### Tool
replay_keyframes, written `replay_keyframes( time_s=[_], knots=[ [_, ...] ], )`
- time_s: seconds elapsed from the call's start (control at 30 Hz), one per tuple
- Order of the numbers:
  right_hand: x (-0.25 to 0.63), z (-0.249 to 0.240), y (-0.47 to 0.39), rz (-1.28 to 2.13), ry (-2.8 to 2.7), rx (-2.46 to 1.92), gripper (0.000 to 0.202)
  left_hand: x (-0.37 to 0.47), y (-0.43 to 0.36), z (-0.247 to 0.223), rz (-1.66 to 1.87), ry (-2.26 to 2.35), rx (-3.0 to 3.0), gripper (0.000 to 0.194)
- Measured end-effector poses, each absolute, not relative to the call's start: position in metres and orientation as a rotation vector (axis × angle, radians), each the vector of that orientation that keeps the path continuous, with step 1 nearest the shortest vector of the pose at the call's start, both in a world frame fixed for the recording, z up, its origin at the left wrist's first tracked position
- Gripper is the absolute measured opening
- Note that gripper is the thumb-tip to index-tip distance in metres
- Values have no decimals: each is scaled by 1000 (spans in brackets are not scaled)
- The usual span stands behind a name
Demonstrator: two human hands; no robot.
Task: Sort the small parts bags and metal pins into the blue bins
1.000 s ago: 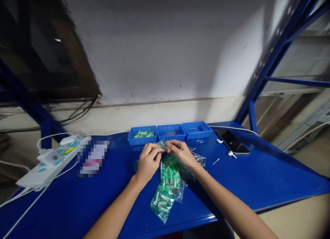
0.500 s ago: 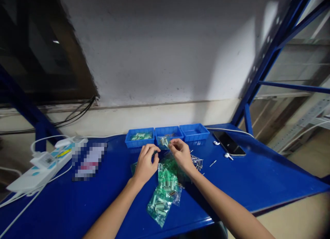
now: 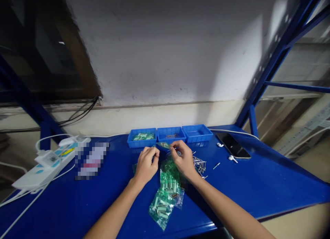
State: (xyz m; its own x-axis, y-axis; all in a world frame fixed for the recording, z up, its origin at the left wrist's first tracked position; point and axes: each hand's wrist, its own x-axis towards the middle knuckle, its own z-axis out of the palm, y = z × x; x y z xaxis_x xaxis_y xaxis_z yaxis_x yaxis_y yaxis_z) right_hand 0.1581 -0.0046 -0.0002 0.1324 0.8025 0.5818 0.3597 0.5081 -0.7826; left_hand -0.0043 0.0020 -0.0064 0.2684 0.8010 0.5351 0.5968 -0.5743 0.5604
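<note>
Blue left tray (image 3: 141,143): green packets (image 3: 143,136) | middle tray (image 3: 165,131): few pieces (image 3: 172,136) (blurred) | right hand (image 3: 182,158): pinching bag (image 3: 164,145) | left hand (image 3: 146,162): cannot tell

The left hand (image 3: 147,163) is covering part of a green packet (image 3: 134,168). The right hand (image 3: 183,160) is hiding some metal pins (image 3: 200,166) — and the small bag (image 3: 164,145) it is pinching is showing too edge-on to reveal its contents. Pixelation is masking a pale item (image 3: 94,158); both forearms (image 3: 116,209) are running off the bottom edge.
</note>
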Motion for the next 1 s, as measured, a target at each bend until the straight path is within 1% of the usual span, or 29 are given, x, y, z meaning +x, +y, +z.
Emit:
replay_keyframes(
  time_s=[0.07, 0.17, 0.2, 0.27, 0.33, 0.37, 0.47, 0.57, 0.63, 0.67, 0.73, 0.8, 0.83, 0.9, 1.0],
  knots=[
    [158, 4, -9, 333, -1515, -1037, 10, -4, 4, -8, 1214, 1265, 2170, 13],
    [157, 7, -14, 255, -1582, -976, 11, -2, 7, -8, 1200, 1113, 1796, 10],
    [157, 7, -15, 239, -1606, -955, 11, -2, 8, -7, 1191, 1041, 1647, 15],
    [158, 6, -15, 213, -1653, -928, 12, -2, 8, -4, 1191, 934, 1396, 32],
    [158, 3, -14, 184, -1680, -925, 14, -2, 8, -1, 1239, 928, 1285, 44],
    [158, 1, -13, 172, -1684, -932, 15, -2, 8, 0, 1259, 956, 1290, 43],
    [159, -2, -10, 162, -1668, -978, 17, -1, 7, 1, 1289, 1039, 1427, 29],
    [159, -1, -8, 246, -1636, -1069, 17, 0, 7, -2, 1343, 1102, 1560, 23],
    [159, 2, -7, 418, -1621, -1130, 15, 0, 7, -4, 1400, 1162, 1680, 20],
    [159, 4, -7, 540, -1602, -1148, 18, 0, 7, -5, 1420, 1181, 1775, 17],
    [157, 6, -6, 804, -1528, -1143, 29, -1, 6, -7, 1430, 1182, 2014, 13],
    [156, 7, -6, 988, -1433, -1093, 38, -2, 4, -6, 1413, 1154, 2236, 16],
    [155, 6, -5, 1035, -1397, -1066, 38, -2, 2, -6, 1402, 1149, 2311, 18],
    [155, 3, -3, 1040, -1363, -1038, 34, -1, 0, -6, 1376, 1167, 2378, 19],
    [157, 0, -1, 859, -1381, -1083, 29, 0, 0, -7, 1327, 1188, 2313, 21]
  ],
)
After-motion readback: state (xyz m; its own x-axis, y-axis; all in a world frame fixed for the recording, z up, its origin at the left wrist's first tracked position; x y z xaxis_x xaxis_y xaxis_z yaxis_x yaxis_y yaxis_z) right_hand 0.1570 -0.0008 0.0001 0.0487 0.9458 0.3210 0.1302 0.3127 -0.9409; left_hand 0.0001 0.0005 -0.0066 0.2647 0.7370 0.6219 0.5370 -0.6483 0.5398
